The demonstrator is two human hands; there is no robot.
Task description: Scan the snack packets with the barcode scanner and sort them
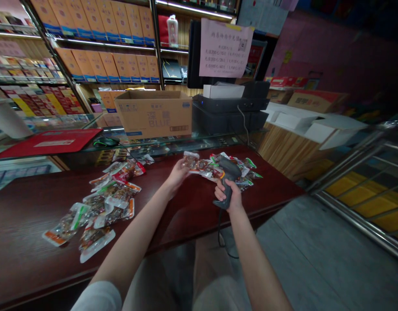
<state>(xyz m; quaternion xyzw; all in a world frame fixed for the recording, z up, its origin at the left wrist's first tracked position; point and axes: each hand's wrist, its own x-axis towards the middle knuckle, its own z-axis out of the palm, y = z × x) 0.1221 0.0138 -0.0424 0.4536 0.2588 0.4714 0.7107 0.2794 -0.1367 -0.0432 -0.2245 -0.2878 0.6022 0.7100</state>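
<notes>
My right hand point(227, 194) is wrapped round the handle of a dark grey barcode scanner point(229, 169), its head tilted up over a pile of snack packets. A cable hangs down from the handle. Pinched in my left hand point(179, 175) is a clear snack packet point(191, 160) with brownish contents, at the left edge of that pile. More snack packets point(250, 163) with green and red edges lie beneath and beyond the scanner. On the left of the dark red table point(153, 194), a second heap of snack packets point(114, 196) is spread out, some with orange or green strips.
A cardboard box point(153, 114) stands on the glass counter behind the table. Beside it are a monitor with a paper sign point(224, 49) and a black machine point(229, 114). A mouse point(106, 141) and red mat point(49, 142) lie left. A metal railing point(357, 220) borders the right.
</notes>
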